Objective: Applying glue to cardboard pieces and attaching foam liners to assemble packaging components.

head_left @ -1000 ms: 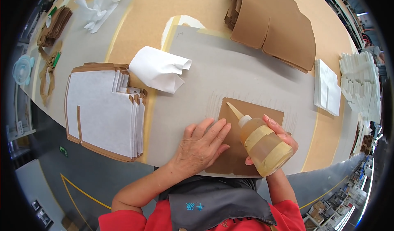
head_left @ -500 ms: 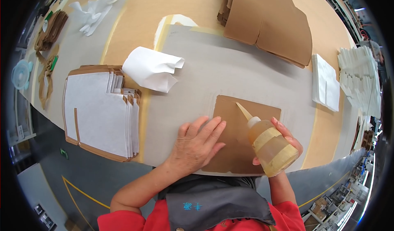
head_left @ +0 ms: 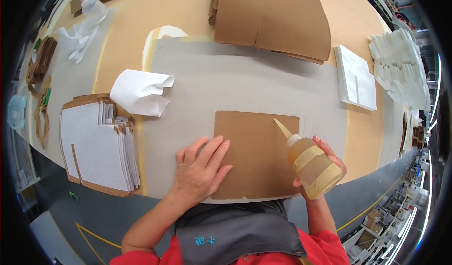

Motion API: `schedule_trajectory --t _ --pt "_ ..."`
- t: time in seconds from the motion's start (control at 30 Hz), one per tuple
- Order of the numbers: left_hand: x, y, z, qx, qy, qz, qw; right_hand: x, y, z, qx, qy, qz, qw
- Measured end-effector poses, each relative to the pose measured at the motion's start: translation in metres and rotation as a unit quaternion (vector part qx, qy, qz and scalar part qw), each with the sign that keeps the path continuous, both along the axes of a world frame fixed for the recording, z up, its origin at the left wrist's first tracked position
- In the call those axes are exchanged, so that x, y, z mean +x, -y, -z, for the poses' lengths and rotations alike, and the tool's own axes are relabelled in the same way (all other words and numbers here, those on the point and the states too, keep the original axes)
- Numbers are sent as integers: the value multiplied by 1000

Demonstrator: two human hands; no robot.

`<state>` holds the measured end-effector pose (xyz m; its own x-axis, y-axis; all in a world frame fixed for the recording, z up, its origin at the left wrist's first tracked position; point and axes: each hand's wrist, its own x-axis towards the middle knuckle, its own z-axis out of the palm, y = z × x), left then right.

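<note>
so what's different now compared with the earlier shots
The right hand has carried the bottle rightward over the brown panel: its nozzle tip, first near the far left corner, now points near the far edge, right of the middle. The camera view shifted too. Nothing was picked up or released: the right hand keeps the bottle, and the left hand stays at the panel's left edge.

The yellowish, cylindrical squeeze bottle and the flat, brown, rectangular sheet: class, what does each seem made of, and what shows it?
Yellowish, cylindrical squeeze bottle: probably soft plastic, slightly glossy; its bare wall looks translucent between bands of pale yellow tape. Flat, brown, rectangular sheet: matt, perhaps leather, imitation leather or card; the smooth, even surface leaves it open.
</note>
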<state>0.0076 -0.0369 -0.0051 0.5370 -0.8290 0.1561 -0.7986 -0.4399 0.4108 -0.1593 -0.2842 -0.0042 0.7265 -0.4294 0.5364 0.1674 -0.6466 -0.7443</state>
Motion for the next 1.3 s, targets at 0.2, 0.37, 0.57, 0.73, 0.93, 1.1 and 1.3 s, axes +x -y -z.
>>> schedule_trajectory --t 0.2,0.37,0.57,0.73,0.93,1.1,1.3 --pt "1 1 1 -9 23 -2 1000 -23 13 5 0 -44 96 994" --pt "1 2 0 -5 34 -5 999 -31 12 -3 77 -81 167 980" --pt "0 2 -1 -3 37 -6 999 -20 13 -13 190 -28 188 963" --pt "0 3 -3 -3 37 -4 999 -24 14 -16 237 7 165 957" --pt "0 3 -2 -1 40 -3 999 -37 11 -17 284 17 205 937" --pt "0 4 -2 -2 46 0 999 -51 5 -19 282 9 211 936" --pt "-1 6 -3 5 48 4 999 -66 5 -16 226 -19 212 951"
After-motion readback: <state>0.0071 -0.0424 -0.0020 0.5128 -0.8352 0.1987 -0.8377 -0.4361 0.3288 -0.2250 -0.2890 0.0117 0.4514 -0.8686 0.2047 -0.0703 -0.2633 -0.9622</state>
